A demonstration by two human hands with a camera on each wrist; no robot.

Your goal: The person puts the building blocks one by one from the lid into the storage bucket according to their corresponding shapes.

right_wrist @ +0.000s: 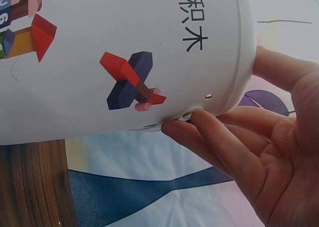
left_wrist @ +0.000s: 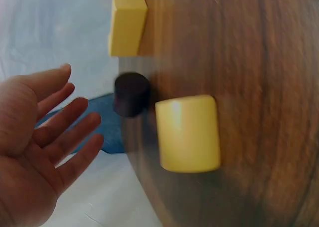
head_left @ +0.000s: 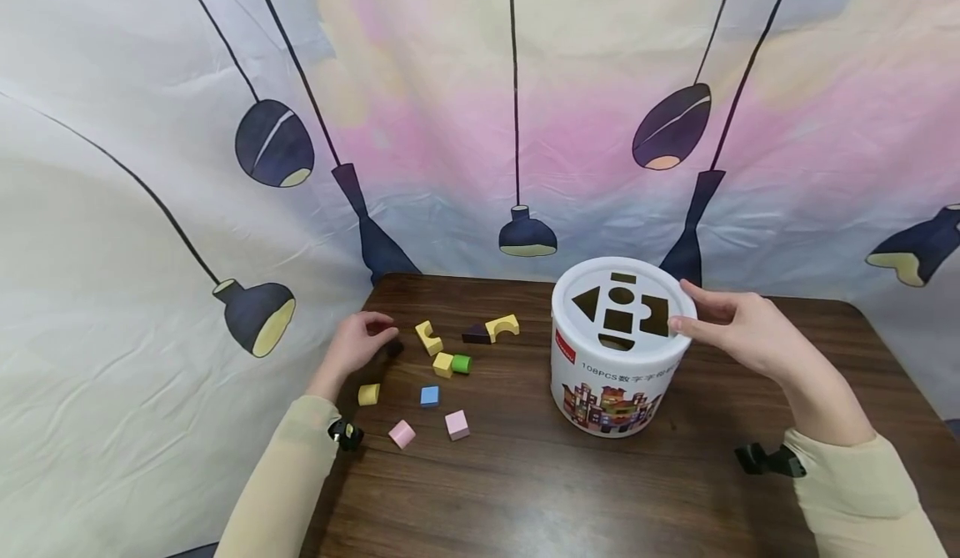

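White cylindrical shape-sorter bucket (head_left: 621, 349) with cut-out lid upright on wood-grain table (head_left: 570, 491), right hand (head_left: 738, 331) curled on its lid rim, thumb and fingertips gripping; left hand (head_left: 358, 343) loosely spread, holding nothing, beside dark round block (left_wrist: 131, 94), near smooth yellow half-cylinder block (left_wrist: 188, 133), blurred in wrist view

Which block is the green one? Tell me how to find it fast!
Start at the big white bucket on the brown table, then look left to the scattered blocks. In the middle of them lies the green block, touching a yellow cube and just above a blue cube. It is the only green piece, a small cylinder on its side.
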